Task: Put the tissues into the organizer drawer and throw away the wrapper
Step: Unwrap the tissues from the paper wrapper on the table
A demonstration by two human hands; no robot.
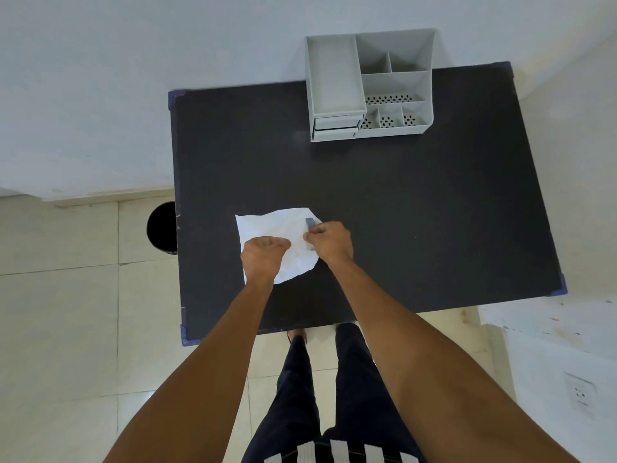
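A white tissue lies spread and creased on the black table, near its front left. My left hand rests on the tissue with its fingers curled, pinching the sheet. My right hand pinches the tissue's right edge, where a small grey-blue piece, perhaps the wrapper, shows at my fingertips. The grey organizer stands at the table's far edge, its two small drawers at the lower left front, both pushed in.
A black round bin stands on the tiled floor left of the table. A wall runs along the far and left sides. A socket is on the wall at the lower right. My legs stand at the table's front edge.
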